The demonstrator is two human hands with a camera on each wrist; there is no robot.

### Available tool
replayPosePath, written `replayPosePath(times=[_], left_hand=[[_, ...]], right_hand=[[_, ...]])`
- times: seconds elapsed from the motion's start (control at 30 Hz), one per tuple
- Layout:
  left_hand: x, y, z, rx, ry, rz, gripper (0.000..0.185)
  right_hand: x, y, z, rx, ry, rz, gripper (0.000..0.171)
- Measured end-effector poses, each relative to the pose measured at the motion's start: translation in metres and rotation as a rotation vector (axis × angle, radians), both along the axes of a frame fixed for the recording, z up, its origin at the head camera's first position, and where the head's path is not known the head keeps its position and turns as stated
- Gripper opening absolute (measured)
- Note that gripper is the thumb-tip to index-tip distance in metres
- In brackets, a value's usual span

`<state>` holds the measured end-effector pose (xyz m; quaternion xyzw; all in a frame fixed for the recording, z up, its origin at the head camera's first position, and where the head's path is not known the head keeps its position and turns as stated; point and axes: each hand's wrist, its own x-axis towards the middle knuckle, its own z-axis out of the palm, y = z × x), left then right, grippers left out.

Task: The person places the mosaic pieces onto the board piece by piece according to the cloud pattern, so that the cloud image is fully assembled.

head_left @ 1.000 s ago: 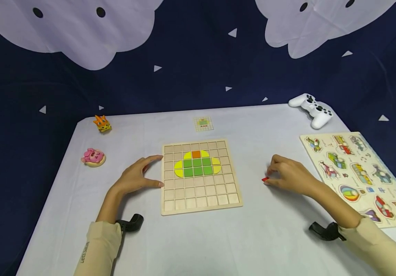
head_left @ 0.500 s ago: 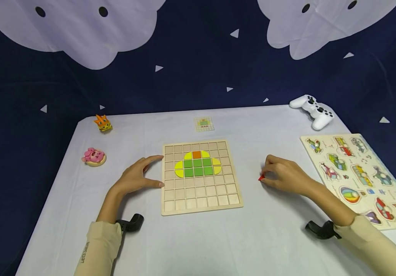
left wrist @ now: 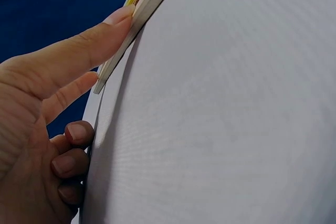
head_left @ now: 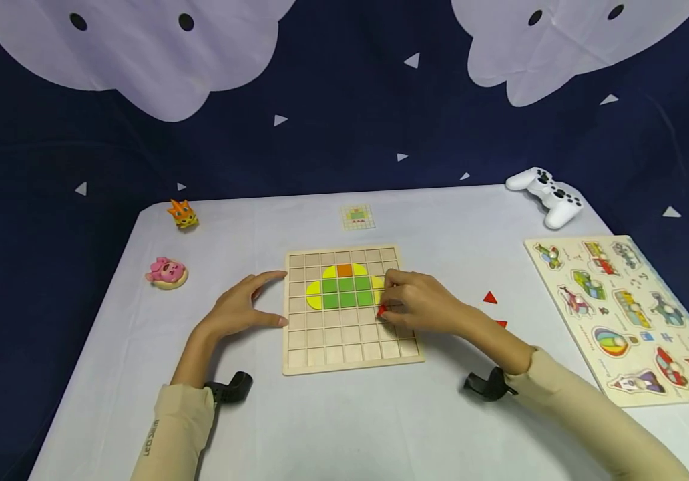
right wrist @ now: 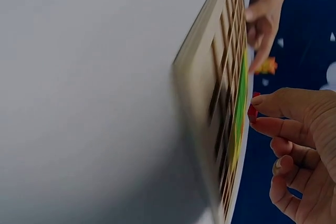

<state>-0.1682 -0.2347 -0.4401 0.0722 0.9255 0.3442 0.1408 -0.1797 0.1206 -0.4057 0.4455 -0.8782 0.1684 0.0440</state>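
My right hand [head_left: 422, 302] pinches a small red triangle tile [head_left: 381, 311] between thumb and index finger, over the right part of the wooden grid board [head_left: 334, 337]. In the right wrist view the red triangle tile [right wrist: 252, 113] shows at the fingertips, above the board. Green tiles [head_left: 347, 291], yellow rounded tiles [head_left: 315, 295] and one orange tile [head_left: 344, 270] fill cells in the board's upper half. My left hand [head_left: 239, 308] touches the board's left edge with thumb and index finger spread apart; the left wrist view shows the thumb [left wrist: 94, 38] against the rim.
Two more red triangle tiles lie right of the board, one red triangle [head_left: 490, 297] in full view. A small pattern card [head_left: 358, 217] lies behind the board. Around it are a picture puzzle [head_left: 621, 321], a white game controller [head_left: 545, 197], a pink toy [head_left: 167, 272] and an orange-yellow toy [head_left: 183, 214].
My right hand has moved left from the bare cloth to over the board, carrying the red triangle tile. Two red triangles on the cloth have come into view. The left hand stays put.
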Motion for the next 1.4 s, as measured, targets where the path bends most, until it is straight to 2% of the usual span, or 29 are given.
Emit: replayPosePath(times=[0.23,0.5,0.8,1.23,1.4], left_hand=[[0.000,-0.001,-0.001,-0.005,0.007,-0.003,0.095],[-0.001,-0.001,-0.001,-0.008,0.004,-0.006,0.094],[-0.001,-0.001,-0.001,-0.006,0.005,-0.004,0.093],[-0.001,0.000,0.000,-0.006,0.002,-0.005,0.094],[0.000,0.000,0.000,-0.012,-0.006,0.003,0.094]], right_hand=[[0.001,-0.046,-0.002,0.024,-0.017,0.059,0.011],[0.001,-0.071,-0.004,0.077,-0.026,0.076,0.012],[-0.001,-0.081,-0.010,0.107,-0.002,0.068,0.014],[0.000,-0.077,-0.008,0.080,-0.053,0.068,0.018],[0.002,-0.067,-0.003,0.057,-0.096,0.024,0.020]])
